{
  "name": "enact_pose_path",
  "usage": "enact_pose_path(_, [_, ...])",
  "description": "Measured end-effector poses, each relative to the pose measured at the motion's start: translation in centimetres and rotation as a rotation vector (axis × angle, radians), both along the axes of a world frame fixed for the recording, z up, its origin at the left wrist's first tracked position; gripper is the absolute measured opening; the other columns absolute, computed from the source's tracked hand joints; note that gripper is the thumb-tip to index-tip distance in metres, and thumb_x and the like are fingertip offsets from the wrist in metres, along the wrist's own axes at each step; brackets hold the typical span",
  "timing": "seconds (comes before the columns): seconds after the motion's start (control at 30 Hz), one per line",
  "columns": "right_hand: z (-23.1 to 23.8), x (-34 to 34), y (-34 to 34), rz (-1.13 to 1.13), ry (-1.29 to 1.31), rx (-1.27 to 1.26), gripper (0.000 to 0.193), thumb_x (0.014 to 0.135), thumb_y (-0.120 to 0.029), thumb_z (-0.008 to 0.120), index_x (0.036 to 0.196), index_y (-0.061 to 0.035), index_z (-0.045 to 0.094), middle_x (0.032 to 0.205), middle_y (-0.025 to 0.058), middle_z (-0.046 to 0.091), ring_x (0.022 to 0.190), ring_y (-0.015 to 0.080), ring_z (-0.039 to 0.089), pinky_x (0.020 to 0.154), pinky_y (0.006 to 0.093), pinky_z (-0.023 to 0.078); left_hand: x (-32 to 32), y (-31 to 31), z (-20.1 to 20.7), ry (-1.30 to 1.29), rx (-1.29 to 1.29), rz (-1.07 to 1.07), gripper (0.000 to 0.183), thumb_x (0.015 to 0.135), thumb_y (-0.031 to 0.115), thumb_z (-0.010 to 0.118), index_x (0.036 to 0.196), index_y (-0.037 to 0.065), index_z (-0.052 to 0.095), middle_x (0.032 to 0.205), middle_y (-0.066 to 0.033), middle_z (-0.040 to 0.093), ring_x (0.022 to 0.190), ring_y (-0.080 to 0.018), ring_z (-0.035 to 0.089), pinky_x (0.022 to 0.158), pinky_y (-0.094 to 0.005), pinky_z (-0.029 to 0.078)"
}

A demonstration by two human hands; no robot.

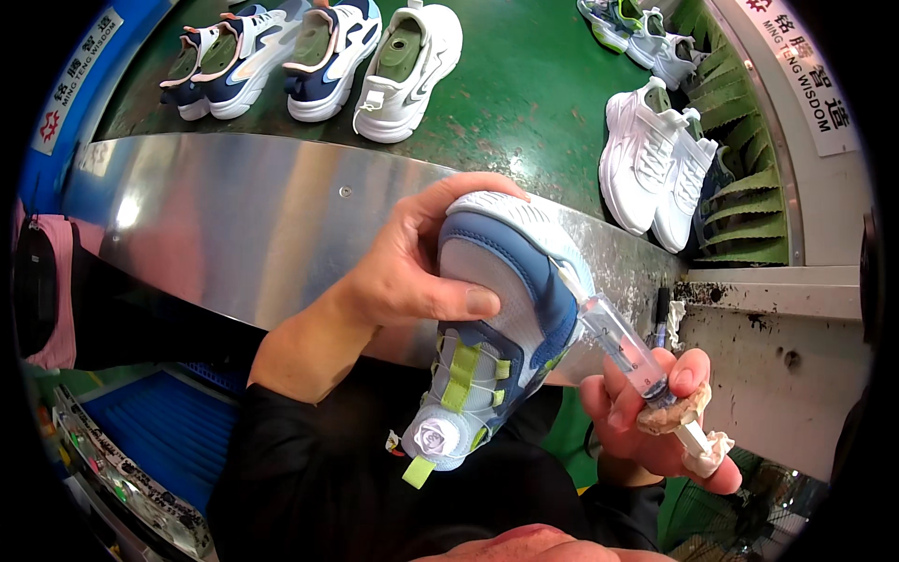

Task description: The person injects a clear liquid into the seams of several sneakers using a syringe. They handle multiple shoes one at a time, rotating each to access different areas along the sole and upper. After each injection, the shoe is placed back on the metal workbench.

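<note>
Well, navy-and-white shoes (323,80): these stood at the far left of the green surface (506,131), beyond its steel edge (234,211) and well apart from our work.
White shoe (426,70): it stood upright just right of them.
Left hand (398,272): we had it clamped on the blue shoe (520,314), a finger over the sole's edge and the thumb across the pale mesh. We judged the grip sound for steadiness, provided the thumb pressed lightly and the fingers lay clear of the seam (549,255).
Dial (434,436): it pointed toward us, the toe end away. The shoe was in the air, tilted, between both hands; turning its seam toward us seemed the best way to watch the line.
Nozzle (567,281): its white tip appeared to touch the side where upper met sole. A low angle along that joint, we thought, suited clean work.
Clear syringe (623,347): it slanted down rightward from the shoe.
Right hand (639,440): its fingers were closed around the syringe near the wrapped collar (676,412); whether the plunger was being pressed, we could not tell. Slow, even pressure looked wisest.
White lace-up shoes (641,164): this pair rested at the surface's right side.
</note>
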State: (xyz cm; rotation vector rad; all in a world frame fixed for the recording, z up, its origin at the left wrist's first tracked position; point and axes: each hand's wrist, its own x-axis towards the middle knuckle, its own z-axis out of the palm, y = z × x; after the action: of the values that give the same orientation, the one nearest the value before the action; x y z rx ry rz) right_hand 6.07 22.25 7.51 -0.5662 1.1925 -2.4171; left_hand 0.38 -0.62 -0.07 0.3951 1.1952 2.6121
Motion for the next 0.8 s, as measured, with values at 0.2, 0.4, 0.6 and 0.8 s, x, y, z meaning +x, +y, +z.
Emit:
enact_pose_path(0.2, [-0.3,0.0,0.2,-0.002,0.006,-0.016,0.08,0.062,-0.059,0.077,0.117,-0.0119,0.043,0.091,0.0123,0.055,0.079,0.0182,0.044,0.06,0.0295,0.028,0.1,0.0,0.0,-0.011,-0.017,0.04,0.08,0.054,0.018,0.085,0.123,0.001,0.047,0.11,-0.0117,0.057,0.104,-0.0207,0.056,0.09,-0.0325,0.045])
enact_pose_path(0.4, [-1.1,0.0,0.7,-0.004,0.032,-0.019,0.082,0.06,-0.062,0.076,0.116,-0.0119,0.043,0.092,0.0136,0.056,0.078,0.0178,0.043,0.059,0.0294,0.029,-0.1,-0.1,-0.2,-0.039,-0.03,0.038,0.084,0.054,0.02,0.084,0.124,0.0,0.044,0.109,-0.0126,0.058,0.102,-0.0213,0.058,0.089,-0.0324,0.046])
enact_pose_path(0.6, [-1.6,0.2,1.0,-0.033,0.048,0.0,0.083,0.06,-0.064,0.076,0.116,-0.012,0.044,0.092,0.0145,0.057,0.075,0.0169,0.043,0.059,0.0287,0.029,-0.7,-0.4,-1.2,0.077,0.084,-0.001,0.071,0.064,0.003,0.076,0.128,0.003,0.045,0.112,-0.008,0.059,0.104,-0.0167,0.057,0.091,-0.0318,0.046])
enact_pose_path(0.8, [-2.0,0.5,1.8,-0.03,0.062,0.015,0.083,0.06,-0.064,0.075,0.117,-0.0116,0.045,0.093,0.0141,0.057,0.073,0.0157,0.043,0.058,0.0284,0.029,-0.8,-0.6,-1.6,0.057,0.063,0.029,0.072,0.063,0.004,0.076,0.128,0.002,0.044,0.112,-0.008,0.059,0.105,-0.0176,0.057,0.092,-0.0323,0.045])
